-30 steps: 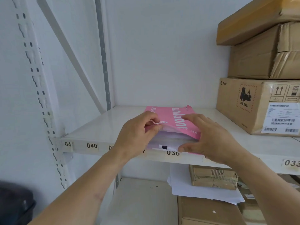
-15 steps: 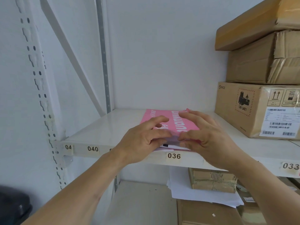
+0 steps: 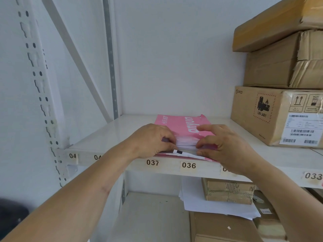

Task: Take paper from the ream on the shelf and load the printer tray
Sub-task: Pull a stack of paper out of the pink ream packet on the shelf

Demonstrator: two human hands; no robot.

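A pink-wrapped ream of paper (image 3: 181, 124) lies flat on the white shelf (image 3: 108, 137), its open end at the front edge above labels 037 and 036. White sheets (image 3: 186, 144) show in the torn opening. My left hand (image 3: 148, 140) grips the left side of the open end, fingers curled onto the wrapper and sheets. On the right side my right hand (image 3: 225, 144) pinches the paper stack with thumb below and fingers on top. No printer is in view.
Three stacked cardboard boxes (image 3: 279, 109) fill the shelf's right side. Below the shelf lie loose white sheets (image 3: 209, 205) and more cardboard boxes (image 3: 229, 191). A perforated upright (image 3: 40, 88) and a diagonal brace stand at the left. Something dark sits at the lower left corner.
The wrapper flap, lifted by my left hand a second ago, now lies flatter. Both hands have shifted to the ream's open front end and closed on the sheets.
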